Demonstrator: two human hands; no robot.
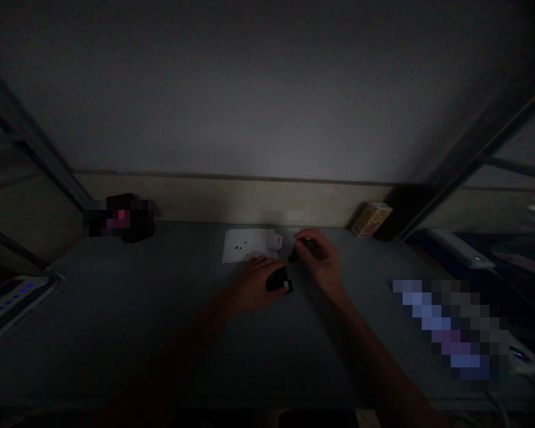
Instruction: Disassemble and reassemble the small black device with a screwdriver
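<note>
Left hand [259, 283]: and it's low over the desk [160, 309], palm down, fingers curled part-closed around a small black object [276, 278], thumb along its near side.
Left arm [200, 333]: slanting in from the near left, wrist fairly straight.
Right hand [323, 261]: up on the far right of that object, thumb and fingers pinched closed on a dark tool [293, 255], which angles down and left.
Right arm [374, 351]: reaching in from the near right, wrist bent inward.
Tool tip: right by the black object; touching or not, I can't tell.
Paper [236, 238]: just beyond the left hand, dark bits [238, 247] on it.
</note>
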